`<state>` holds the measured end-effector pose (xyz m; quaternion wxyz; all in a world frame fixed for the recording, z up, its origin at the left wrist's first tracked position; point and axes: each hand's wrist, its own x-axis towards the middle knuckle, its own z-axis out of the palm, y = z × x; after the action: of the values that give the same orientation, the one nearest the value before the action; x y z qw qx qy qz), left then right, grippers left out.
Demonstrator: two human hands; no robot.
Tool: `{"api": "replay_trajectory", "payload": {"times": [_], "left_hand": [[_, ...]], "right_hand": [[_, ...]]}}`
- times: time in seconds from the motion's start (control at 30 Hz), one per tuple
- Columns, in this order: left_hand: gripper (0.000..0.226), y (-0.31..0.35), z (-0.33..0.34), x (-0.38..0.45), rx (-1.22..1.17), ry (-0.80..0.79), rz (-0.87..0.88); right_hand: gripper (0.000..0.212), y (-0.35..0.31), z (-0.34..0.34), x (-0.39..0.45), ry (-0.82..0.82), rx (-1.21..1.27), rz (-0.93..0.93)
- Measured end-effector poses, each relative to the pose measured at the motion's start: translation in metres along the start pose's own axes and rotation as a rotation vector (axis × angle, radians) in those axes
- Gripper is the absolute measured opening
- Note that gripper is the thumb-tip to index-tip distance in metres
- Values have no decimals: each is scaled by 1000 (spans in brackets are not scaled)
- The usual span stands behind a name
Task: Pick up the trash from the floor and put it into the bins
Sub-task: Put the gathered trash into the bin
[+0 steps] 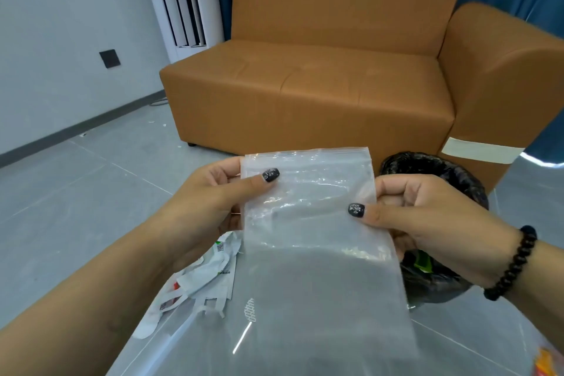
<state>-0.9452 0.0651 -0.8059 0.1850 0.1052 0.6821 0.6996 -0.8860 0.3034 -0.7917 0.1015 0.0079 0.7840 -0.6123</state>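
Above the floor, left hand [210,192] pinches the clear plastic bag [311,223] at its upper left edge; right hand [427,214] pinches its right edge. Bag judged light, limp and slippery: hold near the sealed top. Black-lined bin [442,168] stands just right, behind.

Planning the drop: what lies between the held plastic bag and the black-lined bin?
In the head view, only the right hand, which pinches the clear zip bag's right edge. The black-lined bin sits directly behind that hand.
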Motion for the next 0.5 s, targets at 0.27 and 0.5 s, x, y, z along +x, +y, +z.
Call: {"api": "replay_trajectory", "payload": {"times": [0.27,0.5], "left_hand": [[35,-8,3,-2,111,-122,-133],[30,-4,2,0,-187,-70,-156]], "right_hand": [[37,15,1,14,164,216,57],[18,23,1,23,57,443,74]]}}
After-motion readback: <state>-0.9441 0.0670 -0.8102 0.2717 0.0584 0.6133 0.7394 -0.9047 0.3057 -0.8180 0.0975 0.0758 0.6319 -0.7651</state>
